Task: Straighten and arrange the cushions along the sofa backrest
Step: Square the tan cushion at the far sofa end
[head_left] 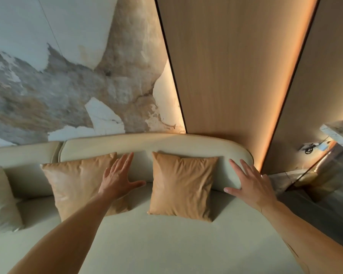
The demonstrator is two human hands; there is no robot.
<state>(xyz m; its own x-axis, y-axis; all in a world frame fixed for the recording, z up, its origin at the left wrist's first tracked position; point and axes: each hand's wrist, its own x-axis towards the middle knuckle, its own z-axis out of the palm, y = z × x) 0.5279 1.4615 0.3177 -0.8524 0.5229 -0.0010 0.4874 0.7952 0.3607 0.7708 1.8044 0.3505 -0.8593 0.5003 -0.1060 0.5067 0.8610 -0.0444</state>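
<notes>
Pale green sofa seat fills the foreground, broad and bare. Above it, the left hand is spread flat with fingers apart over the right edge of the left tan cushion; the right hand, also splayed and holding nothing, hovers near the backrest beyond the right tan cushion. Both cushions lean on the backrest, well apart. Squaring each by its sides should level them. A cream cushion sits far left; the sofa's rounded end lies close on the right.
</notes>
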